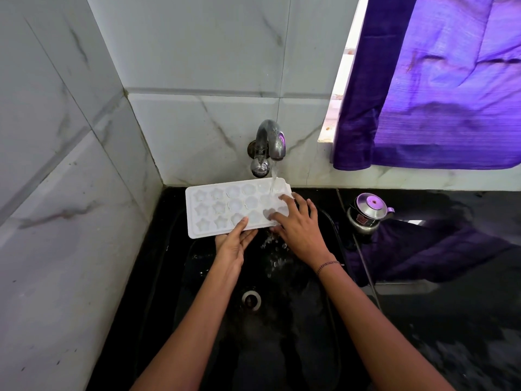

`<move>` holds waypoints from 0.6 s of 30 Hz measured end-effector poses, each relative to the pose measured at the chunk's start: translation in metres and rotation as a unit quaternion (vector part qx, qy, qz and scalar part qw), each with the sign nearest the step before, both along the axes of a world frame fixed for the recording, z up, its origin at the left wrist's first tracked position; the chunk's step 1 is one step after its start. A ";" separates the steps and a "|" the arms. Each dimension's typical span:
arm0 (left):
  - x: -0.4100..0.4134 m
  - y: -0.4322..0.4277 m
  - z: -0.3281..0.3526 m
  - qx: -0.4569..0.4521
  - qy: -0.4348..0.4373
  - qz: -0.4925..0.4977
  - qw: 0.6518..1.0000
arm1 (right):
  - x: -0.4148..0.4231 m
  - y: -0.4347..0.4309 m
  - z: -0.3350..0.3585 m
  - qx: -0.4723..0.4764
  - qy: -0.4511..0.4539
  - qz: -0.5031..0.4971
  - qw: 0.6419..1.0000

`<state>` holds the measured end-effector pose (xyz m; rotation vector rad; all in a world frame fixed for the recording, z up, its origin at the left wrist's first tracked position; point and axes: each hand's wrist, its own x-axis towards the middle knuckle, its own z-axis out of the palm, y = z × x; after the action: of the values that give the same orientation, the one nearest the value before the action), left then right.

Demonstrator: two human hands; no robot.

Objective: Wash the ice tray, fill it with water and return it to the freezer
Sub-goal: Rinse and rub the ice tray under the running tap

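Observation:
A white ice tray (214, 210) with star and flower shaped cells is held level above the black sink (197, 277), under the metal tap (272, 142). Water runs from the tap onto the tray's far right corner and splashes down into the basin. My left hand (235, 244) grips the tray's near edge, thumb on top and fingers beneath. My right hand (298, 224) lies flat on the tray's right end, fingers spread over the cells.
The sink drain (251, 299) lies below the tray. A small steel pot with a lid (366, 213) stands on the black counter to the right. A purple curtain (437, 94) hangs over the window at the upper right. Marble tiled walls close the left and back.

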<state>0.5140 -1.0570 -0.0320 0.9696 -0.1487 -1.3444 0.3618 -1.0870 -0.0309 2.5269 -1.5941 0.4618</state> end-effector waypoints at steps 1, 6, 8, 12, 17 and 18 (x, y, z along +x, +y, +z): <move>0.000 0.000 0.001 0.002 0.002 0.000 1.000 | 0.001 0.000 0.000 -0.006 0.001 -0.003 1.000; 0.002 -0.004 0.004 0.004 -0.007 0.005 1.000 | 0.005 0.003 -0.003 -0.010 0.007 0.009 1.000; 0.004 -0.005 0.003 0.006 -0.022 0.008 1.000 | 0.001 0.001 -0.002 -0.007 0.008 0.009 1.000; 0.003 -0.007 0.005 0.021 -0.019 0.019 0.999 | 0.009 0.000 -0.001 0.012 0.019 -0.004 1.000; 0.007 -0.008 0.004 0.045 -0.035 0.013 0.998 | 0.005 -0.002 0.006 0.026 0.020 0.014 0.999; 0.006 -0.007 0.004 0.048 -0.037 0.013 0.998 | 0.006 -0.003 0.008 0.036 0.019 0.007 0.999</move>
<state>0.5205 -1.0641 -0.0281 1.0993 -0.1275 -1.3024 0.3680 -1.0897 -0.0231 2.5833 -1.6094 0.3629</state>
